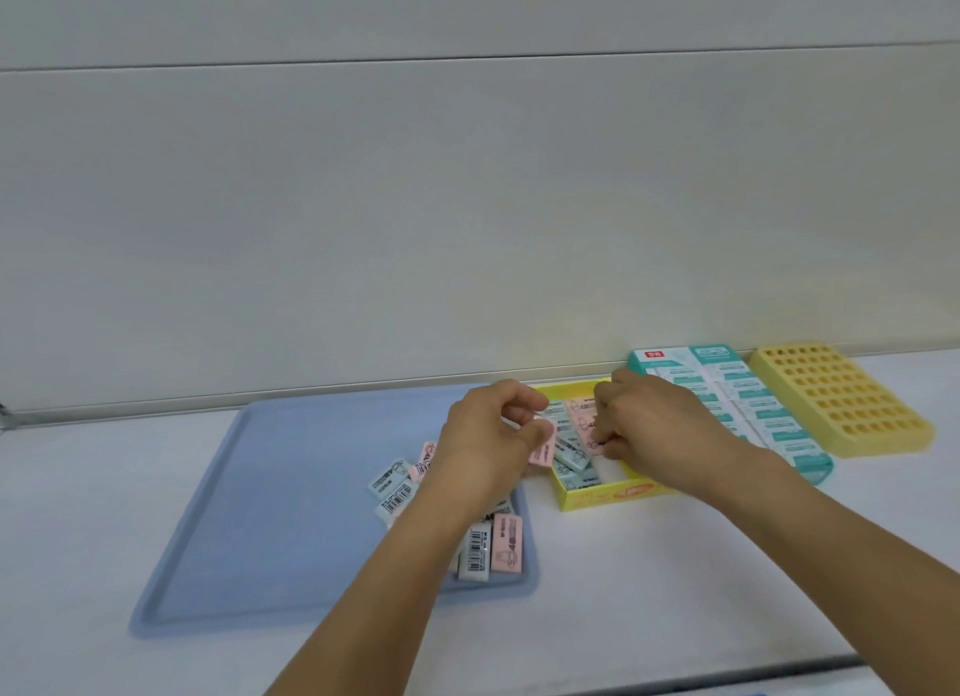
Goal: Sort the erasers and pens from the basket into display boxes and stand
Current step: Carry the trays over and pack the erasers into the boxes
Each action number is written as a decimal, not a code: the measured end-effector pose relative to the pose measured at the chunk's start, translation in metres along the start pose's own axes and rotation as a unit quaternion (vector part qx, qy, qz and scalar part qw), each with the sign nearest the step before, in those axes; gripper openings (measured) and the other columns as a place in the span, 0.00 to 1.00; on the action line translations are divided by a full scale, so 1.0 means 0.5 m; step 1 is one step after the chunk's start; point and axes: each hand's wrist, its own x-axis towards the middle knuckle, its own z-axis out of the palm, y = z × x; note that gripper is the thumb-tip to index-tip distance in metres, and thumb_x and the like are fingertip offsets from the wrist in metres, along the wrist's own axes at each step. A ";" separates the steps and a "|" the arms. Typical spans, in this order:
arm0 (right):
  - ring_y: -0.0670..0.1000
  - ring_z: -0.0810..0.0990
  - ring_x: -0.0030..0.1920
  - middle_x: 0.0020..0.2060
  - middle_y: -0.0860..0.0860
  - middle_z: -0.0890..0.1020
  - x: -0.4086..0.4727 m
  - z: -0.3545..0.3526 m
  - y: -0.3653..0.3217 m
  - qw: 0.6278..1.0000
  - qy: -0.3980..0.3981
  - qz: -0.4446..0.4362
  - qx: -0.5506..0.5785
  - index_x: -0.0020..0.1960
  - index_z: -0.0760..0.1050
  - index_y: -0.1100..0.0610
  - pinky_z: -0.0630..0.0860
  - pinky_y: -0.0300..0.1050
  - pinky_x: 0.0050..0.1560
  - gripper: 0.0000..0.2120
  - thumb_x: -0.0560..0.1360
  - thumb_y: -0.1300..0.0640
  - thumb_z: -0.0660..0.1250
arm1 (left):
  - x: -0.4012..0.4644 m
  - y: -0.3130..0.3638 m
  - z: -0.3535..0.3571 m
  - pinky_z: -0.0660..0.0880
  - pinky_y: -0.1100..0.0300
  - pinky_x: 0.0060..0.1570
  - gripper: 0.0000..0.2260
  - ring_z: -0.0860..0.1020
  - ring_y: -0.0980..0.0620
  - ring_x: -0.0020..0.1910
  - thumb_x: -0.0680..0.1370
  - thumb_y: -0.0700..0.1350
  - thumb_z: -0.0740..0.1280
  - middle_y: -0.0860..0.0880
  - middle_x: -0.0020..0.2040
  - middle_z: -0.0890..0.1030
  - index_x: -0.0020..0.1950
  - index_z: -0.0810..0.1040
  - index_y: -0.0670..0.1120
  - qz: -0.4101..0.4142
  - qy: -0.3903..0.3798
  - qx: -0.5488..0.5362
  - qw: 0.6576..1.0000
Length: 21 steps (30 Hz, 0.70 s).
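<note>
left hand (488,435) grip pinches pink eraser (543,448); right hand (649,425) grip hides its hold, cannot tell.

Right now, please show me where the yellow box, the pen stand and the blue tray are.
yellow box (605,497), head view, front wall.
pen stand (841,399), head view, top face with holes.
blue tray (291,487), head view, bare floor.

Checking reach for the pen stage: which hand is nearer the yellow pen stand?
Right. The right hand is over the yellow display box, two boxes left of the yellow pen stand; the left hand is farther left, at the blue tray's edge.
</note>
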 end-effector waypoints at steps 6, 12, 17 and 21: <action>0.51 0.75 0.48 0.44 0.47 0.77 -0.033 -0.028 -0.017 0.969 0.141 0.006 0.202 0.49 0.80 0.51 0.74 0.50 0.47 0.13 0.78 0.46 0.60 | -0.007 0.015 -0.005 0.79 0.43 0.54 0.10 0.85 0.46 0.41 0.78 0.35 0.68 0.43 0.52 0.82 0.55 0.82 0.47 -0.063 0.016 -0.215 0.974; 0.41 0.74 0.42 0.38 0.40 0.76 -0.046 -0.079 -0.069 0.929 0.199 0.064 0.307 0.51 0.77 0.46 0.74 0.45 0.45 0.11 0.71 0.47 0.73 | -0.005 0.038 0.010 0.82 0.55 0.44 0.09 0.85 0.46 0.43 0.76 0.32 0.67 0.34 0.51 0.82 0.55 0.79 0.38 -0.041 0.029 -0.308 0.950; 0.45 0.71 0.43 0.39 0.43 0.76 -0.054 -0.083 -0.072 0.938 0.235 0.068 0.246 0.49 0.78 0.49 0.72 0.49 0.43 0.07 0.72 0.49 0.70 | -0.008 0.043 0.025 0.82 0.54 0.45 0.07 0.84 0.46 0.40 0.76 0.31 0.68 0.34 0.48 0.83 0.53 0.78 0.35 -0.050 0.014 -0.353 0.934; 0.51 0.74 0.47 0.42 0.48 0.78 -0.056 -0.091 -0.054 0.955 0.224 0.086 0.176 0.49 0.79 0.52 0.72 0.49 0.44 0.09 0.71 0.51 0.69 | -0.009 0.036 0.034 0.80 0.58 0.48 0.04 0.84 0.49 0.44 0.76 0.38 0.70 0.41 0.46 0.83 0.50 0.80 0.41 0.012 0.024 -0.206 0.978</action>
